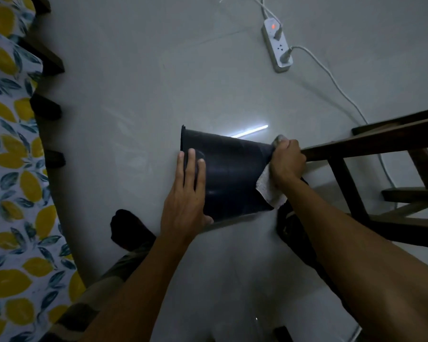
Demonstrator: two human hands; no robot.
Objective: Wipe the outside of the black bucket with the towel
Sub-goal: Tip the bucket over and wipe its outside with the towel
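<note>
The black bucket [229, 172] lies on its side on the grey floor, its rim pointing left and its narrower base to the right. My left hand [187, 193] rests flat on the bucket's wall near the rim, fingers spread, steadying it. At the base end my right hand [286, 160] is closed around a white towel [269, 190], which is pressed against the bucket's outside and hangs down below the fist.
A dark wooden chair frame [371, 146] stands right next to my right hand. A white power strip [277, 46] with cables lies on the floor at the back. A lemon-patterned cloth [13, 169] with dark furniture legs lines the left. My dark-socked foot [127, 230] sits below the bucket.
</note>
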